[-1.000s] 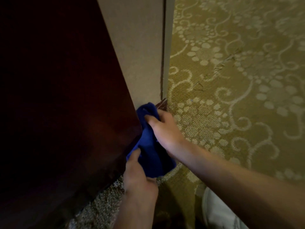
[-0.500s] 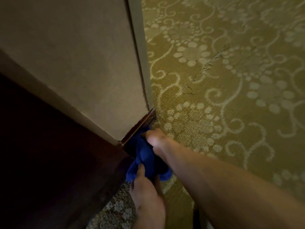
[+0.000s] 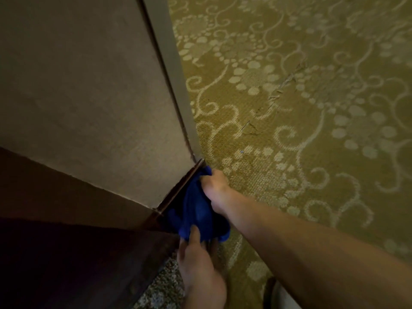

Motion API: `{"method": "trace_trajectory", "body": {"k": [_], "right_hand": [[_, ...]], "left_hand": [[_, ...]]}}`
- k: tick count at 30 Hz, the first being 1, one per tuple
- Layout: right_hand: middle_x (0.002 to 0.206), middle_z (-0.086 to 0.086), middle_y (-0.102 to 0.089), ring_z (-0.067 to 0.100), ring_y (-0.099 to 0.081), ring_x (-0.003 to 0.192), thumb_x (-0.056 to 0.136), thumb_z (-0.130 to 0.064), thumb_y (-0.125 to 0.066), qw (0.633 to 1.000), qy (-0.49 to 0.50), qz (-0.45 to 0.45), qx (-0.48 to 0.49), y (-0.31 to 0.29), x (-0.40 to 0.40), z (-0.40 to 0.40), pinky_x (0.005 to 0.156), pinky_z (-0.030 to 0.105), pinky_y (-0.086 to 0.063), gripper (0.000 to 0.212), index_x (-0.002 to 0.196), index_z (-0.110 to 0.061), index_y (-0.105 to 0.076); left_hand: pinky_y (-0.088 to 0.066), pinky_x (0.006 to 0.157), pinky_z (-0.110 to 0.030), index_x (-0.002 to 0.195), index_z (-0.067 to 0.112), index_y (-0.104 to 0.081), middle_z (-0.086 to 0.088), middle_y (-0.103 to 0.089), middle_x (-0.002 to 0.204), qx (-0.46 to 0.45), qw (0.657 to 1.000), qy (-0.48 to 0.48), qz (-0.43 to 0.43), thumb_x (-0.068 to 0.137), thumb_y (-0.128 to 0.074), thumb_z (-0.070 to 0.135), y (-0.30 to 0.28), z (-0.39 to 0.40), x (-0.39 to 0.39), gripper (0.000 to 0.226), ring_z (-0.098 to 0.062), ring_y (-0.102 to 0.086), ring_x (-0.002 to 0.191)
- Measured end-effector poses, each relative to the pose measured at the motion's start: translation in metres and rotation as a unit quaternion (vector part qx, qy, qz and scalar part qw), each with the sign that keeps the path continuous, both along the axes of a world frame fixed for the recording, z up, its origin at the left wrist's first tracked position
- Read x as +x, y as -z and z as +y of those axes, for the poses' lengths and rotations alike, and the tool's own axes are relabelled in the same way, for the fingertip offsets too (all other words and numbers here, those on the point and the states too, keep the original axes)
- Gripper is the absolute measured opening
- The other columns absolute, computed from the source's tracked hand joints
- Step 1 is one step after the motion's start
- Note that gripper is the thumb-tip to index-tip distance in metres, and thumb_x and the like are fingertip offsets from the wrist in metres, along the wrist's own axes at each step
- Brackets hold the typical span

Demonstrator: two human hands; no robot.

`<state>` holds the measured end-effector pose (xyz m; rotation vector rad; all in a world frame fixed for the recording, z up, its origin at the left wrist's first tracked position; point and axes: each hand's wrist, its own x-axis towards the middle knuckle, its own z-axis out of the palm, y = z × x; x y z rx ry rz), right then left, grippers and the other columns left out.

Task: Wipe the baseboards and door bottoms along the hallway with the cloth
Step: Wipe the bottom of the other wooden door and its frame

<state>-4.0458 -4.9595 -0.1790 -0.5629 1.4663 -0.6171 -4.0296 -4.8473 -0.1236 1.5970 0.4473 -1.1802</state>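
Olive-gold carpet (image 3: 301, 130) with pale scrollwork is spreading across the floor beside a tan wall (image 3: 84, 97) and a dark wooden door (image 3: 66, 264). The blue cloth (image 3: 196, 208) is pressing against the dark baseboard (image 3: 178, 188) at the wall's foot. The right hand (image 3: 215, 188) is clenching its upper end; the left hand's (image 3: 200, 270) fingers (image 3: 194, 236) are pinching its lower edge.

Right hand (image 3: 215, 189): arm stretched forward, fingers curled, grip closed.
Left hand (image 3: 200, 270): lower, thumb forward, grip pinching.
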Motion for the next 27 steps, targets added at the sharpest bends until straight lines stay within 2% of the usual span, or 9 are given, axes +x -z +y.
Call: {"method": "trace_trajectory", "body": {"k": [3,5,9,12,15,18,20,25,27], "right_hand": [[0.094,0.016,-0.067,0.035,-0.065,0.087,0.075,-0.016,-0.050,0.996,0.042,0.040,-0.061,-0.005,0.001,-0.021,0.081,0.049,-0.057,0.018,0.090,-0.015,-0.060],[0.092,0.013,-0.066,0.036,-0.064,0.092,0.080,-0.016,-0.052,0.988,0.078,0.068,-0.116,-0.012,-0.011,-0.038,0.089,0.051,-0.053,0.004,0.080,-0.018,-0.055],[0.115,0.012,-0.062,0.031,-0.060,0.108,0.094,-0.016,-0.049,0.984,0.052,0.099,-0.136,-0.021,-0.024,-0.048,0.100,0.045,-0.047,0.019,0.112,-0.012,-0.055],[0.121,0.014,-0.061,0.030,-0.058,0.112,0.097,-0.014,-0.045,0.982,-0.022,0.133,-0.129,-0.006,-0.017,-0.016,0.098,0.037,-0.046,0.027,0.122,-0.008,-0.052],[0.110,0.013,-0.064,0.034,-0.060,0.105,0.091,-0.012,-0.046,0.972,-0.128,0.134,-0.143,0.001,-0.004,0.007,0.094,0.046,-0.048,0.021,0.110,-0.011,-0.055],[0.096,0.008,-0.066,0.033,-0.062,0.096,0.088,-0.008,-0.048,0.980,-0.050,0.111,-0.155,-0.017,-0.001,-0.005,0.087,0.046,-0.051,0.014,0.094,-0.017,-0.058],[0.090,0.007,-0.065,0.032,-0.062,0.093,0.089,-0.008,-0.049,0.976,-0.007,0.107,-0.189,-0.026,-0.006,-0.014,0.084,0.043,-0.048,0.012,0.091,-0.016,-0.058],[0.105,0.011,-0.071,0.029,-0.066,0.100,0.090,-0.011,-0.054,0.958,-0.197,0.079,-0.192,-0.031,-0.008,0.014,0.092,0.045,-0.052,0.021,0.107,-0.013,-0.065],[0.106,0.013,-0.070,0.030,-0.066,0.099,0.090,-0.014,-0.055,0.928,-0.334,0.062,-0.155,-0.033,-0.006,0.030,0.088,0.043,-0.053,0.022,0.109,-0.012,-0.066]], "left_hand": [[-0.047,0.087,-0.037,0.146,0.022,-0.039,-0.008,-0.059,0.129,-0.022,0.999,-0.002,0.031,0.102,-0.047,0.020,-0.008,-0.017,0.003,0.046,-0.025,-0.059,0.111],[-0.048,0.089,-0.036,0.147,0.020,-0.037,-0.008,-0.061,0.122,-0.062,0.997,0.000,0.044,0.101,-0.048,0.018,-0.013,-0.033,-0.004,0.048,-0.021,-0.062,0.102],[-0.048,0.089,-0.035,0.149,0.022,-0.034,-0.009,-0.058,0.130,-0.076,0.996,-0.026,0.035,0.100,-0.050,0.019,-0.006,-0.044,-0.012,0.052,-0.022,-0.062,0.102],[-0.047,0.095,-0.040,0.145,0.021,-0.043,-0.010,-0.058,0.135,-0.028,0.999,-0.001,0.037,0.102,-0.045,0.021,0.012,-0.026,-0.010,0.043,-0.027,-0.060,0.111],[-0.046,0.088,-0.039,0.141,0.020,-0.047,-0.009,-0.057,0.135,-0.003,0.999,0.002,0.047,0.103,-0.041,0.021,0.021,-0.002,-0.007,0.039,-0.025,-0.059,0.102],[-0.046,0.076,-0.033,0.138,0.022,-0.050,-0.006,-0.063,0.125,-0.038,0.996,-0.006,0.084,0.103,-0.041,0.026,0.016,-0.004,0.001,0.036,-0.020,-0.060,0.100],[-0.045,0.081,-0.034,0.139,0.020,-0.048,-0.008,-0.061,0.129,-0.066,0.995,-0.004,0.080,0.103,-0.041,0.027,0.006,-0.013,0.006,0.037,-0.022,-0.059,0.106],[-0.046,0.080,-0.035,0.134,0.021,-0.052,-0.008,-0.065,0.112,-0.046,0.994,-0.033,0.093,0.104,-0.038,0.026,0.012,0.010,-0.001,0.033,-0.025,-0.060,0.094],[-0.045,0.094,-0.038,0.135,0.028,-0.051,-0.012,-0.061,0.128,-0.044,0.997,-0.017,0.063,0.102,-0.042,0.025,0.022,0.036,-0.003,0.034,-0.030,-0.058,0.109]]}}
